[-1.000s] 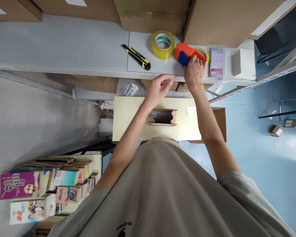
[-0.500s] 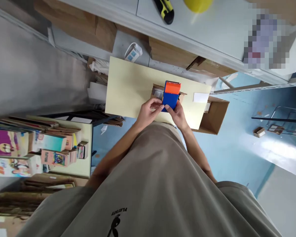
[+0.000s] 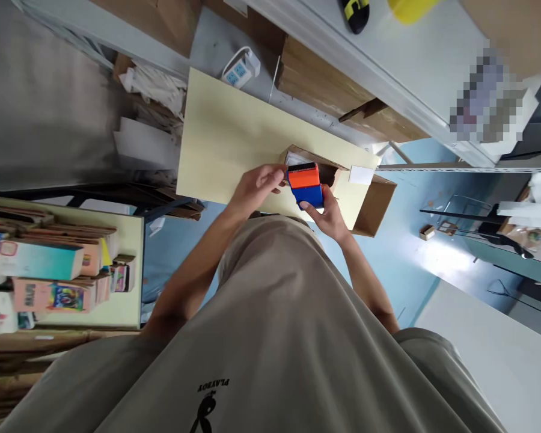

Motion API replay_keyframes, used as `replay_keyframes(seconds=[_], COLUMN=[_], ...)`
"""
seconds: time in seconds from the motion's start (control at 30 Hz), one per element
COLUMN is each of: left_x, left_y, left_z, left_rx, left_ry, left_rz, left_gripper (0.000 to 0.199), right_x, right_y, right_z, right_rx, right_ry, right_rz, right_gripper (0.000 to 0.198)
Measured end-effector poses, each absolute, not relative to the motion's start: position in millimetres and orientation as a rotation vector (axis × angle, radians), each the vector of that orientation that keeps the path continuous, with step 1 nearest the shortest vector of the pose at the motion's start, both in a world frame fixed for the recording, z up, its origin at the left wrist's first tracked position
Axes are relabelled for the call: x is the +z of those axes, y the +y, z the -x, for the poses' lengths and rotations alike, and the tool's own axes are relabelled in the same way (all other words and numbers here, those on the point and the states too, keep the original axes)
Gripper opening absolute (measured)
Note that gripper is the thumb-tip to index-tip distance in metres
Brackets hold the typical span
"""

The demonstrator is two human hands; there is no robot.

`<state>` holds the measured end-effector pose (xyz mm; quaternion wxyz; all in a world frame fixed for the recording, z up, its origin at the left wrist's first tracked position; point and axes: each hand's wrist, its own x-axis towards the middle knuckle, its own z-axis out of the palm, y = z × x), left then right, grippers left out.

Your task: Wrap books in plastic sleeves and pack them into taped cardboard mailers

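My right hand (image 3: 329, 216) grips a flat blue and orange case (image 3: 307, 195) by its lower right side, thumb across the blue face. The orange upper part (image 3: 303, 177) has a black, toothed-looking strip along its far edge. My left hand (image 3: 259, 186) is just left of the case, fingers loosely curled and apart, with nothing seen in it; I cannot tell whether a fingertip touches the case. Behind the case, an open cardboard box (image 3: 338, 162) with something pale inside sits on the cream table (image 3: 225, 132), partly hidden by the case.
A white card (image 3: 362, 174) lies at the table's right end, above another open carton (image 3: 376, 207). Beyond the table are a power strip (image 3: 241, 71), large cartons (image 3: 324, 75) and a grey shelf with a box cutter (image 3: 356, 15). Books (image 3: 49, 258) fill a surface at left.
My left hand has come off the case and moved left. The case has tilted, its toothed end turned more toward me, and stays in my right hand. The whole view has shifted and turned.
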<state>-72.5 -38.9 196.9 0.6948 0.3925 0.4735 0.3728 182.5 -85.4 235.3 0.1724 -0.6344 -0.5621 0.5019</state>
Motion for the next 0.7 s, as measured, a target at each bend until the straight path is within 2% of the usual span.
replay_keyframes(seconds=[0.37, 0.57, 0.7], left_x=[163, 131, 121], left_y=[-8, -25, -34], left_z=[86, 70, 51], left_rx=[0.798, 0.790, 0.819], left_ry=[0.960, 1.051, 1.093], left_rz=[-0.826, -0.699, -0.661], left_gripper=[0.040, 0.020, 0.022], right_x=[297, 310, 320], right_y=[-68, -40, -10], right_z=[-171, -159, -154], right_rx=[1.470, 1.544, 1.636], right_ry=[-1.886, -1.890, -1.973], right_rz=[2.027, 2.187, 2.250], right_gripper=[0.069, 0.078, 0.078])
